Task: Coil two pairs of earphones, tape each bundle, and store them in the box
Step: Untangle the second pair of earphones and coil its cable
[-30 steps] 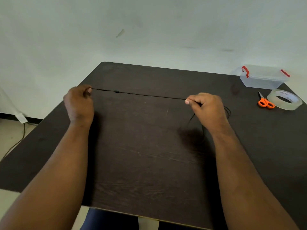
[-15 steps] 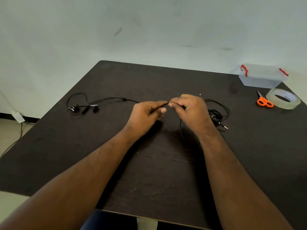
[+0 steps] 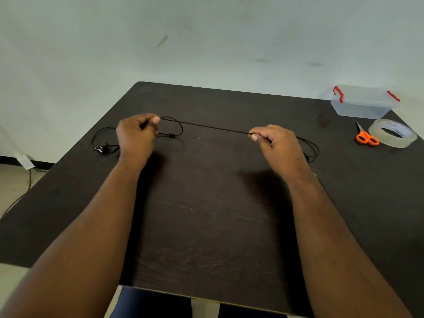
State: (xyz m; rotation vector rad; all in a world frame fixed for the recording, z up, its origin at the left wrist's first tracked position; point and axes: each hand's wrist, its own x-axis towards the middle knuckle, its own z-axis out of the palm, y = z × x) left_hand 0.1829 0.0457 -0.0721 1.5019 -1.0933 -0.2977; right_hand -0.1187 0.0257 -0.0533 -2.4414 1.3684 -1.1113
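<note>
A black earphone cable [image 3: 206,126] is stretched taut above the dark table [image 3: 206,226] between my two hands. My left hand [image 3: 135,134] pinches its left end, where a loop of cord hangs to the right of the thumb. The earbuds [image 3: 103,147] lie on the table just left of that hand. My right hand [image 3: 273,143] pinches the cable at its right end. More black cord [image 3: 311,149] lies loosely behind the right hand, partly hidden by it. A clear plastic box [image 3: 364,104] with red latches stands closed at the far right corner.
Orange-handled scissors [image 3: 367,137] and a roll of clear tape [image 3: 392,133] lie near the right edge, in front of the box. A wall runs behind the table. A cable trails on the floor at the left.
Half a second ago both hands pinched the cable close together at mid-table; now they have pulled apart, the left hand moving far left, and the cable is taut between them.
</note>
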